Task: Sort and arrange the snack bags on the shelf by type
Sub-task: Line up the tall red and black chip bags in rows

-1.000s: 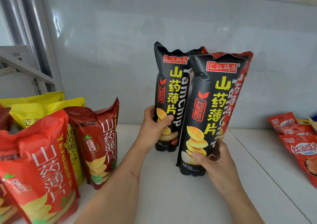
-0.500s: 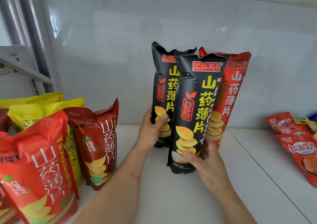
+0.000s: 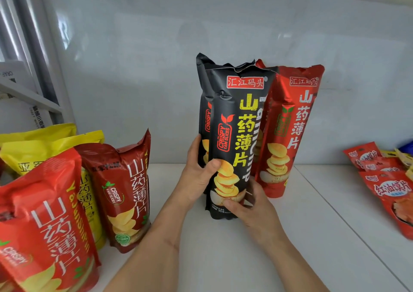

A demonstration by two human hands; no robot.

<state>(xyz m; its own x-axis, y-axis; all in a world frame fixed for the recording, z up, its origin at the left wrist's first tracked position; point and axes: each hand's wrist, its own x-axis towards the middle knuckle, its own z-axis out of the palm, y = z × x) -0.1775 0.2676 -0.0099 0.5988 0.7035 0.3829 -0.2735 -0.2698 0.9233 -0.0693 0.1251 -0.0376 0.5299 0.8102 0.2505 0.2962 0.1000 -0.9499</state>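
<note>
So the white shelf is taken up by three groups. At 9 o'clock a bunch of wide pouches in red and yellow is stood up, at 3 o'clock some small red packets are piled, and dead centre at 12 o'clock the tall tube-style bags are lined up against the back wall.

The front black bag is held upright, long axis straight up and down, base just about on the shelf. A second black bag is tucked right behind it at 11 o'clock, touching. The tall red bag is stood just beside, at 2 o'clock.

The left hand is wrapped round the left edges of both black bags, thumb pressed on the front one. The right hand is curled round the front bag's lower right. Both are equally near, so probably the pair only needs to be squared up.
</note>
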